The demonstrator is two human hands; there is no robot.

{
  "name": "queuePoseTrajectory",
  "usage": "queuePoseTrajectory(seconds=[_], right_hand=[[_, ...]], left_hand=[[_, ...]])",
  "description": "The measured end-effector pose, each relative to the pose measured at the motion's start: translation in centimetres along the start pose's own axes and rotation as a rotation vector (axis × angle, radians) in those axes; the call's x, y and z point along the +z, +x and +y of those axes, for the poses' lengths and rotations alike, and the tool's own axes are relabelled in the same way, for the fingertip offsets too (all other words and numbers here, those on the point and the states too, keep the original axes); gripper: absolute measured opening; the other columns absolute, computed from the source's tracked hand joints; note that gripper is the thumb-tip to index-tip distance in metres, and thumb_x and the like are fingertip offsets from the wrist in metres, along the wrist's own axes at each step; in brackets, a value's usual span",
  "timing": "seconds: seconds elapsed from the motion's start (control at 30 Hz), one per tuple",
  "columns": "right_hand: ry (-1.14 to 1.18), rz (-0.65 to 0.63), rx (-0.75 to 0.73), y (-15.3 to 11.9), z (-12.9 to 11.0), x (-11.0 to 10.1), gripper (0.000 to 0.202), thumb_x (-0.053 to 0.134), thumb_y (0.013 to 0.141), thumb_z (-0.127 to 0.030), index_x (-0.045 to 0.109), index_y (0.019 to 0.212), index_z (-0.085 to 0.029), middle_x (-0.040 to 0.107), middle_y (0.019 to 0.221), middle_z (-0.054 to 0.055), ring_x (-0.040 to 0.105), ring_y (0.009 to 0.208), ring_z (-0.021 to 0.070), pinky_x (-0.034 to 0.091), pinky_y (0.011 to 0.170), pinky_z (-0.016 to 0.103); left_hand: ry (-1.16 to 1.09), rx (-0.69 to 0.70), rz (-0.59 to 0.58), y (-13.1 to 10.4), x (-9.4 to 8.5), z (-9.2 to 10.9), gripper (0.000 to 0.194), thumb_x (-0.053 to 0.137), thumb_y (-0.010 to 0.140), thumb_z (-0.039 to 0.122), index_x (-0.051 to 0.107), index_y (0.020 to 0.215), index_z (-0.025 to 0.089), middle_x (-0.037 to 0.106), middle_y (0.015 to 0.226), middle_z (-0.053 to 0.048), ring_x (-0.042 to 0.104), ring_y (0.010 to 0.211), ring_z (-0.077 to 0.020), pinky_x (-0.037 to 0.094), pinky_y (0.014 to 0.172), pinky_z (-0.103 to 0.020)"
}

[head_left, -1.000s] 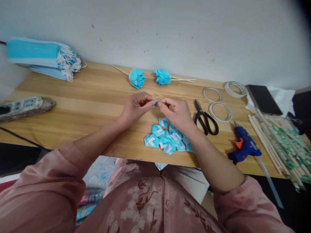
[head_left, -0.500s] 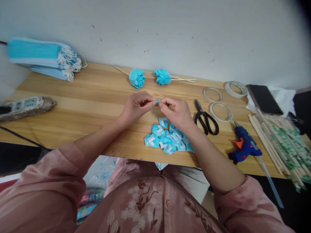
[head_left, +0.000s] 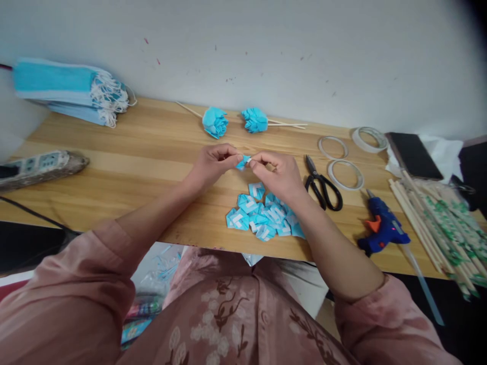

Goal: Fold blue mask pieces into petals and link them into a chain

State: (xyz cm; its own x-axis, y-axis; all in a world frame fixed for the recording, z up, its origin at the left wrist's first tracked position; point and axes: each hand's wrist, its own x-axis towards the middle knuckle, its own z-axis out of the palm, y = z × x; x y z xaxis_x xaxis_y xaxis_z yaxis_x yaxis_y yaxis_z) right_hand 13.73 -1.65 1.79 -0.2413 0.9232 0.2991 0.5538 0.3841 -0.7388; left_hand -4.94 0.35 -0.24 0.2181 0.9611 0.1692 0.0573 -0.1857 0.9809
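Between my two hands is a small folded blue piece (head_left: pixel 242 162) with a bit of white showing at its right end. My left hand (head_left: pixel 216 163) pinches its left side between thumb and finger. On the other side, my right hand (head_left: pixel 277 173) grips the white end with its fingertips. Below them on the table lies a pile of folded blue pieces with white strips (head_left: pixel 262 215), partly covered by my right forearm. Two blue flowers on thin sticks rest beyond my hands, one on the left (head_left: pixel 215 122) and one on the right (head_left: pixel 254 120).
Black-handled scissors (head_left: pixel 322 186), tape rolls (head_left: pixel 345 175) and a blue glue gun (head_left: pixel 384 228) lie to the right. Farther right are a phone (head_left: pixel 414 156) and wooden sticks (head_left: pixel 437 228). Stacked face masks (head_left: pixel 57 83) and a power strip (head_left: pixel 41 167) are at the left.
The blue piece between my fingertips shows more of its surface and now looks wider, with white at its right end. My hands have shifted only slightly; the pile is unchanged.
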Motion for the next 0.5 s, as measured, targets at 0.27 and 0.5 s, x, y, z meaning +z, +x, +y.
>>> queuePoseTrajectory(seconds=[0.27,0.5], right_hand=[[0.002,0.018,-0.006,0.4,0.4,-0.6,0.019,0.058,0.081,-0.028,0.073,0.072,-0.02,0.069,0.068,0.0,0.057,0.063,0.015,0.04,0.061,0.028],[-0.094,-0.22,-0.085,-0.3,-4.4,-5.4,0.019,0.06,0.086,-0.03,0.07,0.071,-0.023,0.066,0.066,0.0,0.057,0.063,0.0157,0.039,0.057,0.029]], left_hand=[[-0.161,-0.121,0.072,0.8,-0.6,-0.5,0.018,0.073,0.077,0.032,0.066,0.068,0.018,0.058,0.057,0.002,0.045,0.05,-0.0077,0.035,0.049,-0.022],[-0.15,-0.129,0.075,1.3,-0.8,-1.5,0.025,0.073,0.081,0.032,0.06,0.065,0.019,0.056,0.057,0.003,0.046,0.048,-0.0075,0.035,0.048,-0.024]])
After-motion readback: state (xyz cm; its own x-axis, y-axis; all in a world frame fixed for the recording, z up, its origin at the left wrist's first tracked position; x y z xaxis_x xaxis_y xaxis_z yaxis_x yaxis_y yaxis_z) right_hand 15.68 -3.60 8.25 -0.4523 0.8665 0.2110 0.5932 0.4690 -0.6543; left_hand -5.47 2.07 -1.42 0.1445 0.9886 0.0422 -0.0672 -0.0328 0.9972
